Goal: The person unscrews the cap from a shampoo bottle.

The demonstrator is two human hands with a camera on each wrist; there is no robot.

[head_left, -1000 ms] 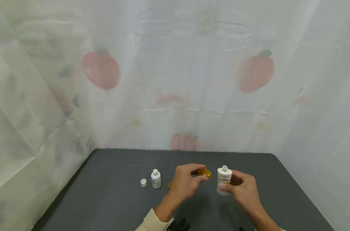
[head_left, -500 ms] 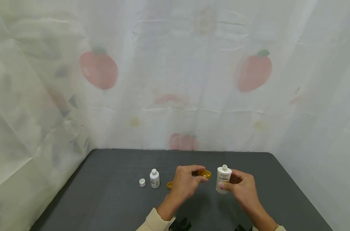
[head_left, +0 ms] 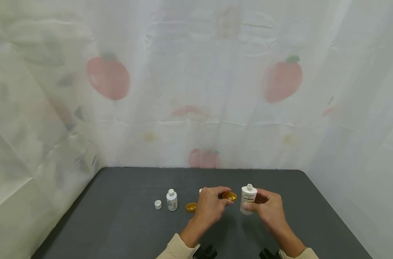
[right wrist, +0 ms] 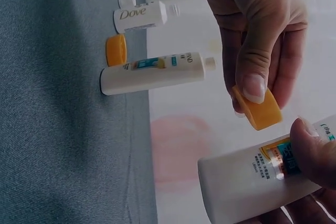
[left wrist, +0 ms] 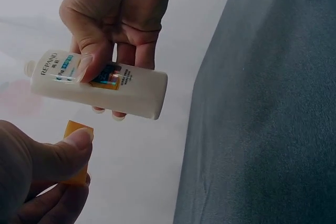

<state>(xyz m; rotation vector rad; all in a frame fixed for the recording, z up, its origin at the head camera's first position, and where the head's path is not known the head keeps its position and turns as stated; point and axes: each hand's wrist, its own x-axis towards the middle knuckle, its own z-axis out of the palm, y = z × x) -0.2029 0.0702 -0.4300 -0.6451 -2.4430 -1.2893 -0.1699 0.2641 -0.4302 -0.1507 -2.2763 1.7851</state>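
My left hand (head_left: 210, 205) pinches an orange cap (head_left: 229, 196) between thumb and fingers; in the head view its hollow underside shows. To its right, my right hand (head_left: 271, 209) grips a white shampoo bottle (left wrist: 139, 90) labelled REPAND around its body. The bottle is upright above the table, its narrow neck bare. Cap and bottle are apart, the cap a short way left of it. A second white REPAND bottle (right wrist: 115, 81), also without a cap, stands on the table, mostly hidden behind my left hand in the head view. Beside it lies another orange cap (head_left: 191, 207).
Further left on the dark grey table (head_left: 128, 223) stand a small white Dove bottle (head_left: 172, 200) with a bare neck and a small white cap (head_left: 158, 204). A pale curtain (head_left: 164, 90) with fruit prints hangs behind the table and along its sides.
The head view has shifted slightly, so the table things appear further left. My left hand has moved a little right, uncovering the orange cap on the table and part of the second bottle.
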